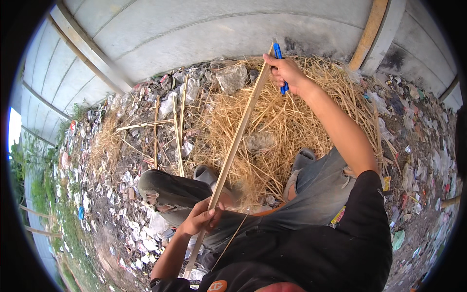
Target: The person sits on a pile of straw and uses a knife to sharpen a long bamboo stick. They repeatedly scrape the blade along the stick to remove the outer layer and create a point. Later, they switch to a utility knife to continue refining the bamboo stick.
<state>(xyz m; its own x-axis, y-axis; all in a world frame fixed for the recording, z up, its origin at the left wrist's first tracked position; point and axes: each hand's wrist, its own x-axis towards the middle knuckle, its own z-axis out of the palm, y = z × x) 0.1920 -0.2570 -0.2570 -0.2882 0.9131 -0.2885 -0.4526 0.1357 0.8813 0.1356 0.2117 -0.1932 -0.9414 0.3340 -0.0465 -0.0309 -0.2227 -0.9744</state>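
Note:
A long, pale bamboo strip (238,134) slants across the middle, from beside my body up toward the wall. My left hand (202,217) is closed around its lower part, over my bent leg. Out at the far end, my right hand (288,74) grips a blue utility knife (278,50), its blade tip pointing toward the wall. The thumb of that hand presses against the strip near its top, so strip and knife lie side by side there. Part of the knife's handle is hidden by my fingers.
A heap of straw-like shavings (292,121) covers the ground ahead, between my sandalled feet. Several more strips (176,136) lie to its left. A stone (231,79) sits near the grey panel wall (204,34). Litter (141,238) is scattered on both sides.

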